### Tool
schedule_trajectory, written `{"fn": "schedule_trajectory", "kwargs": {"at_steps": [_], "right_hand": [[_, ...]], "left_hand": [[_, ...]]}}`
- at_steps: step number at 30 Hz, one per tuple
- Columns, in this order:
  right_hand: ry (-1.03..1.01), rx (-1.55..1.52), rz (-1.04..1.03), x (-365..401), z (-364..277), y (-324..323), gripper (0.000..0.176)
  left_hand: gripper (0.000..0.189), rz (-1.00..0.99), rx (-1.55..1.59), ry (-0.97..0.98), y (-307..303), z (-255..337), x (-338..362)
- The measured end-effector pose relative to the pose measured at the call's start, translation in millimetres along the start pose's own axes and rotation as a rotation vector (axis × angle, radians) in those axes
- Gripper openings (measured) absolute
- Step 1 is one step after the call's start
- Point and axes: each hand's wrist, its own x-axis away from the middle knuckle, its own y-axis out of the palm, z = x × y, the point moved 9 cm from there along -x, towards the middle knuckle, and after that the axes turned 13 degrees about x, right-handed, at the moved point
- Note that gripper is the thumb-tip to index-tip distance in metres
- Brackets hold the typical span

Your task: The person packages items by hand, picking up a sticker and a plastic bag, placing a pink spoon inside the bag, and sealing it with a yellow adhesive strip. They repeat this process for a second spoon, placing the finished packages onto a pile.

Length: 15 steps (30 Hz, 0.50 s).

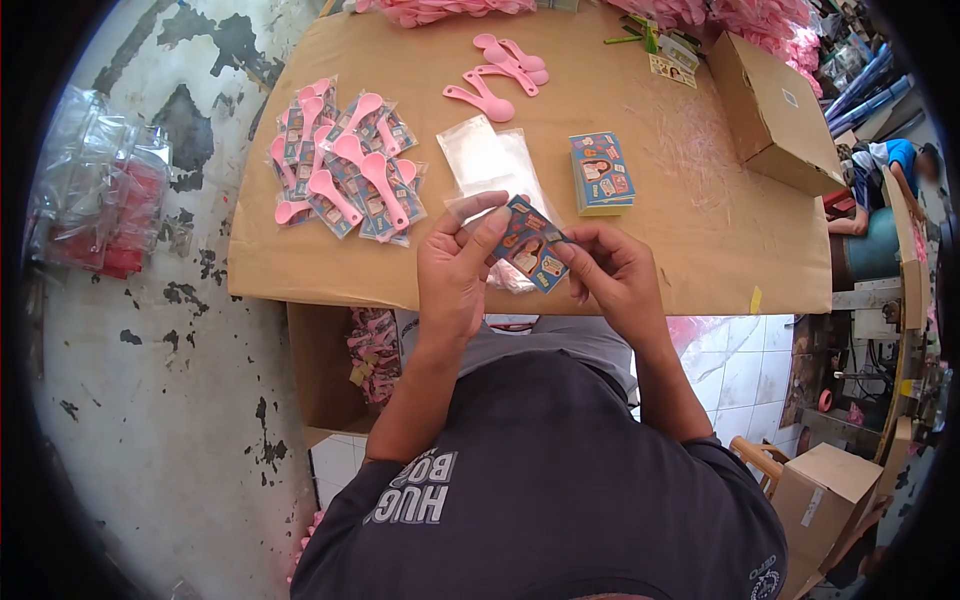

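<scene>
A blue printed card (531, 246) is held between both hands over the table's near edge. My left hand (463, 262) pinches its upper left side between thumb and fingers. The thumb and fingers of my right hand (610, 268) close on its right edge. Clear plastic bags (488, 160) lie just beyond the hands, partly hidden by them. Right of the bags stands a stack of blue cards (602, 170). Bagged cards with pink spoons (345, 180) form a pile at the left. Several loose pink spoons (505, 70) lie toward the back.
The brown-covered table (700, 240) carries a cardboard box (775, 115) at the right. Pink items (770, 30) are heaped at the back right. Clear and red plastic packs (110, 190) lie far left. Another person (895, 165) is partly visible at the right edge.
</scene>
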Motion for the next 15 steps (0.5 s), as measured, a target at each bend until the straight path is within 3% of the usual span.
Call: {"fn": "schedule_trajectory", "kwargs": {"at_steps": [9, 15], "right_hand": [[-0.059, -0.276, 0.068, -2.0, -7.9, 13.2, 0.022], [-0.043, -0.289, 0.076, -2.6, 3.1, 13.2, 0.019]], "left_hand": [[0.026, -0.032, -0.018, 0.022, 6.9, -20.1, 9.7], [0.024, -0.034, -0.073, 0.057, 11.1, -21.4, 14.7]]}}
